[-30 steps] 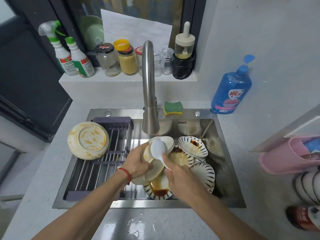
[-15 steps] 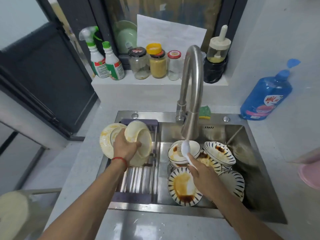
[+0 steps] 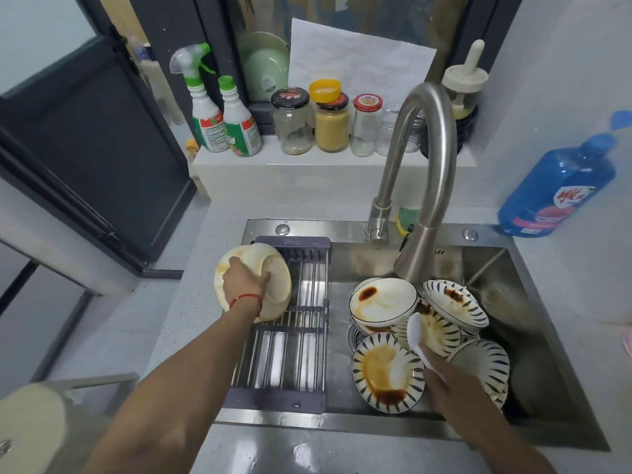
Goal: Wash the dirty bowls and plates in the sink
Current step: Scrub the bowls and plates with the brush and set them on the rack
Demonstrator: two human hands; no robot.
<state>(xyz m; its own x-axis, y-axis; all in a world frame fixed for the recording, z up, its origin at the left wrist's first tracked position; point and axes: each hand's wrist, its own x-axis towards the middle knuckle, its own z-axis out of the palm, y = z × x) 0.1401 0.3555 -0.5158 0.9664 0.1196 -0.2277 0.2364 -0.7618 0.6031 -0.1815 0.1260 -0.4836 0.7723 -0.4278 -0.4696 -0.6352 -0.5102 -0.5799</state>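
Dirty bowls (image 3: 384, 304) stacked in sink (image 3: 533, 340) at 3 o'clock; left hand (image 3: 243, 281) grips cream bowl (image 3: 273, 285) over rack (image 3: 294, 336), right hand (image 3: 444, 381) holds white spoon (image 3: 415, 333) among them.

Single head cam, wide-angle, looks fwd and steeply down over sink (image 3: 533, 268), close above both forearms, faces window ledge (image 3: 307, 165), no 2nd view

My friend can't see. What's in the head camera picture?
A person's left hand holds a dirty bowl over a rack, while the right hand holds a white brush over stained dishes in the sink.
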